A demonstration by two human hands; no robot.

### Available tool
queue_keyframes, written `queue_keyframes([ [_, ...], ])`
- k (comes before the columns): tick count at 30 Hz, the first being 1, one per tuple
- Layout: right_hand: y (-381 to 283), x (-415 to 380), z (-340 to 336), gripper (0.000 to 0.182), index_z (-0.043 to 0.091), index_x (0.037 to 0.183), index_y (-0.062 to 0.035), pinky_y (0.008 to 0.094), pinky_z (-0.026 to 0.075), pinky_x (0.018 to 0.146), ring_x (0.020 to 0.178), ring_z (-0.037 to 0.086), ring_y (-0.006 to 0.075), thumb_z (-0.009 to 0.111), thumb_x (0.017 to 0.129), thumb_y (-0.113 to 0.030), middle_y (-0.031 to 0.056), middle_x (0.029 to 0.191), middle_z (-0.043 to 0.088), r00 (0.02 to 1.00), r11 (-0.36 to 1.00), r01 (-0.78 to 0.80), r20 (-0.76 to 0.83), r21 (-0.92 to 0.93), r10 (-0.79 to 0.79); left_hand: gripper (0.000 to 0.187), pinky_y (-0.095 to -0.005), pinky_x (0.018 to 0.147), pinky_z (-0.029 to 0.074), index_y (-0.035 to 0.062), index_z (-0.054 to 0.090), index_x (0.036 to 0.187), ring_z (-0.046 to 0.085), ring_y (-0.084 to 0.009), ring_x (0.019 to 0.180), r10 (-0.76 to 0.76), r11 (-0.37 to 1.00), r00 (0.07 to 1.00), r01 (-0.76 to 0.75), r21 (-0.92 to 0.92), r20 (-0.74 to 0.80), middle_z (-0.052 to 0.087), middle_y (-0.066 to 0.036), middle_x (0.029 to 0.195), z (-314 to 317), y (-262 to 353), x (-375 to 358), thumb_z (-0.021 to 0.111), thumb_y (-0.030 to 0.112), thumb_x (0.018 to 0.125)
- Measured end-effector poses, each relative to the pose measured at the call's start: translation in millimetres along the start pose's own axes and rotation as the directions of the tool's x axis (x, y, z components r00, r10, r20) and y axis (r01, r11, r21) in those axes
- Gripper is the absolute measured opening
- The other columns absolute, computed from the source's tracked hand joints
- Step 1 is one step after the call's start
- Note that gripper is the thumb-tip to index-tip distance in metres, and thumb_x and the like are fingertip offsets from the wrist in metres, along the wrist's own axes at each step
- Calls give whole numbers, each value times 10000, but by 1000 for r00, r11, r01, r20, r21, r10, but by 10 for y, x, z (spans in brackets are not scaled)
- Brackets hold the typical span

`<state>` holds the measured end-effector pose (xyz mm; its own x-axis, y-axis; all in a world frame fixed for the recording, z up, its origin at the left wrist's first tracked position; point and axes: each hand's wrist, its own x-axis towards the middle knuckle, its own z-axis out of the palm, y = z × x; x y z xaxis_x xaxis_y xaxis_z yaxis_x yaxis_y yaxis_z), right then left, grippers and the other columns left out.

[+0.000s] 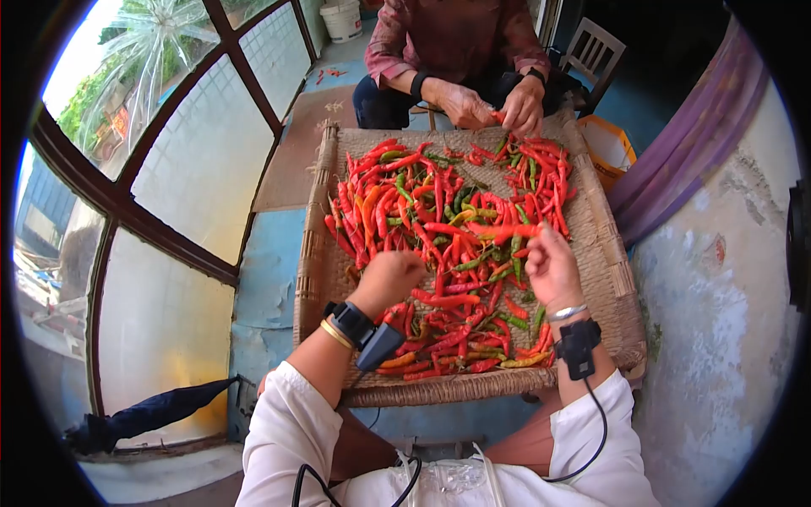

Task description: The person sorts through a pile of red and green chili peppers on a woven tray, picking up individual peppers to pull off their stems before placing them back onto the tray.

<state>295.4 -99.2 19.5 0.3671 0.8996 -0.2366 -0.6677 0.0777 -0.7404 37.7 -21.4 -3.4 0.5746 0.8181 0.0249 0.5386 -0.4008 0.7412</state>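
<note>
A woven tray [604, 296] with raised edges bears a wide spread of red peppers [452, 334], with some green and orange ones among them. My right hand [549, 264], over the tray's right half, pinches a long orange-red pepper [507, 231] by its right end; the pepper points left above the pile. Over the left part of the pile is my left hand [390, 277], its fingers curled. Whether anything is between them cannot be made out. Both wrists carry black devices.
Across the tray sits another person [456, 51], whose hands hold a pepper at its far edge. An orange-rimmed container [608, 144] and a chair [594, 51] are at the back right. A folded umbrella [160, 411] lies at the left, by the windows. A wall borders the right.
</note>
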Motion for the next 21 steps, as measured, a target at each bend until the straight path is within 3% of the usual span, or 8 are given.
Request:
queue_keyframes([
  [4, 84, 50, -96, 171, 539, 947, -69, 215, 417, 476, 542, 539, 88, 549, 843, -205, 43, 726, 613, 958, 976, -126, -235, 175, 166, 179, -387, 654, 468, 40, 625, 848, 584, -308, 733, -26, 985, 988, 51, 166, -154, 603, -151, 779, -85, -59, 11, 566, 176, 747],
  [7, 177, -30, -85, 204, 538, 977, -50, 224, 425, 466, 566, 564, 93, 534, 851, -210, 54, 739, 622, 945, 952, -299, -121, 59, 305, 187, -395, 679, 461, 51, 626, 866, 571, -316, 782, 17, 969, 992, 15, 248, -128, 592, -153, 794, 2, -221, 8, 576, 171, 731],
  [9, 188, -97, 56, 214, 533, 1004, -45, 221, 426, 448, 557, 560, 91, 518, 857, -200, 62, 727, 616, 932, 939, -332, 121, -94, 341, 198, -394, 689, 460, 48, 624, 867, 564, -311, 803, 180, 972, 983, -173, 160, -32, 584, -153, 797, 61, -272, 39, 591, 162, 708],
  [11, 240, -135, 86, 240, 508, 1051, -28, 205, 431, 440, 553, 555, 100, 503, 861, -175, 69, 747, 606, 914, 925, -326, 187, -195, 361, 170, -388, 693, 459, 39, 617, 829, 562, -304, 796, 289, 953, 957, -285, 104, -23, 582, -139, 779, 53, -75, 46, 602, 141, 695],
  [13, 291, -167, 118, 270, 494, 1086, -20, 203, 447, 471, 601, 565, 107, 505, 859, -165, 79, 843, 599, 888, 866, -337, 181, -369, 423, 192, -372, 689, 464, 34, 607, 867, 565, -307, 792, 301, 953, 936, -295, -62, 180, 585, -143, 789, 93, -38, 33, 601, 141, 708],
  [14, 309, -177, 138, 270, 494, 1086, -20, 203, 447, 471, 601, 565, 107, 505, 859, -165, 79, 843, 599, 888, 866, -340, 180, -366, 424, 192, -372, 689, 464, 34, 607, 867, 565, -307, 792, 299, 954, 936, -293, -62, 183, 585, -143, 789, 120, -48, 44, 601, 141, 708],
  [16, 340, -276, 211, 326, 469, 1136, 0, 204, 459, 509, 680, 571, 111, 515, 850, -151, 97, 953, 570, 837, 708, -233, 233, -667, 495, 266, -352, 671, 466, 40, 576, 973, 581, -282, 784, 327, 944, 883, -324, -67, 338, 598, -127, 816, 228, -71, -27, 613, 105, 717],
  [21, 346, -340, 288, 404, 426, 1192, 21, 221, 469, 549, 743, 566, 118, 528, 836, -140, 97, 1037, 526, 785, 538, -98, 268, -837, 559, 303, -371, 668, 459, 48, 567, 1007, 582, -301, 764, 107, 993, 909, -76, -92, 402, 599, -141, 827, 262, 10, -57, 613, 116, 716],
])
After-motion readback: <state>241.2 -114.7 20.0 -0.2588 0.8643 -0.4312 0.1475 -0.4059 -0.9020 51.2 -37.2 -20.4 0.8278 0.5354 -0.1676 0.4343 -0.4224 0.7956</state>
